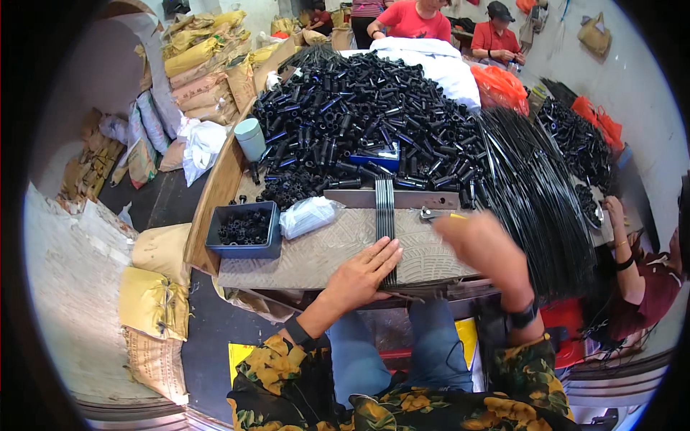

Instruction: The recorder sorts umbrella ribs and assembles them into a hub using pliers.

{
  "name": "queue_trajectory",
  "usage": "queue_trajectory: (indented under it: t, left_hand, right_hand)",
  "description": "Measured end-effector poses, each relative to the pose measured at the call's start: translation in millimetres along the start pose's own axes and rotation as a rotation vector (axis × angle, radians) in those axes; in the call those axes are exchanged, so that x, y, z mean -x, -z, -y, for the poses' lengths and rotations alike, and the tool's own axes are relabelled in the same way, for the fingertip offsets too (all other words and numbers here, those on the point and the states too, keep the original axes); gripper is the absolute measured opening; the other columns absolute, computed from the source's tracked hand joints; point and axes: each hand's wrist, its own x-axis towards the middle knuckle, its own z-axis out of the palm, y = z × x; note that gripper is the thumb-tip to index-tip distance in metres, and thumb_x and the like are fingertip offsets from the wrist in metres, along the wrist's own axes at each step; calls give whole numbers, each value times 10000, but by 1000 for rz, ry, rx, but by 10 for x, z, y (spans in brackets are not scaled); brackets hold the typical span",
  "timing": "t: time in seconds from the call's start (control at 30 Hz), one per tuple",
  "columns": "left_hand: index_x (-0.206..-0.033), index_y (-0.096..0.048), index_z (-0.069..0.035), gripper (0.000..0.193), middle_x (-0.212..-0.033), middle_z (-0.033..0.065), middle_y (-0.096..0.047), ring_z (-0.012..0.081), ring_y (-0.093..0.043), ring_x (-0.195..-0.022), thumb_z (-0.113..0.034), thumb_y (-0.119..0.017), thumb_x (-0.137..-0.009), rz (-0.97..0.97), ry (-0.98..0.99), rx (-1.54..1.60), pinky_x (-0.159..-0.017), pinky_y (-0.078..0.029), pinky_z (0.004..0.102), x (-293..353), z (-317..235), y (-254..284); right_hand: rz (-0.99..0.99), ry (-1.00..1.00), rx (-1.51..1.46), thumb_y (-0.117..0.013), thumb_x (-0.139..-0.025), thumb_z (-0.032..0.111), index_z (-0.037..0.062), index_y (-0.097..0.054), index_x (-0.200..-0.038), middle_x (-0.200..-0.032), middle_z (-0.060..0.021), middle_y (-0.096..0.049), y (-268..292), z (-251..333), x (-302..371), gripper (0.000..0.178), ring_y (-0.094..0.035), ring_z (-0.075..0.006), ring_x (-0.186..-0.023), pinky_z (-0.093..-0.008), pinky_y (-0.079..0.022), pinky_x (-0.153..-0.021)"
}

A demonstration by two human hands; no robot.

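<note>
My left hand (363,271) lies with its fingers stretched flat over the near end of a row of thin black rods (385,205). The rods sit side by side, pointing away from me across the patterned work board (424,255). Their far ends lie over a metal bar (352,197). My right hand (483,250) is raised to the right of the rods and smeared by motion, so its fingers cannot be made out. Just beyond it, a small metal tool (430,213) rests beside the bar, partly hidden.
A large heap of black plastic tubes (359,108) covers the table's far part. Long black rods (532,201) are piled at right. At left stand a bin of small black parts (244,231), a clear plastic bag (310,217) and a pale jar (249,138). Other people sit nearby.
</note>
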Motion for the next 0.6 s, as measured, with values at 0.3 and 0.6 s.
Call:
queue_trajectory:
  t: [0.3, 0.6]
  left_hand:
    - [-1366, -273, -142, 981, -1419, 79, -263, 262, -264, -1303, -274, -778, -535, 114, 94, -75, -1038, -293, 398, -71, -88, 31]
    - [-1329, -337, -58, 905, -1391, 114, -316, 290, -265, -1303, -292, -745, -557, 174, 46, -23, -1058, -276, 364, -62, -91, 68]
  right_hand:
    - [-98, -223, -18, -533, -736, 121, 93, -637, -712, -710, -146, -618, -744, -970, -1664, 110, -621, -308, -724, -388, -492, -633]
    - [45, -123, 348, -580, -670, 76, 73, -644, -678, -829, -104, -624, -877, -1063, -1843, 64, -615, -253, -821, -377, -502, -633]
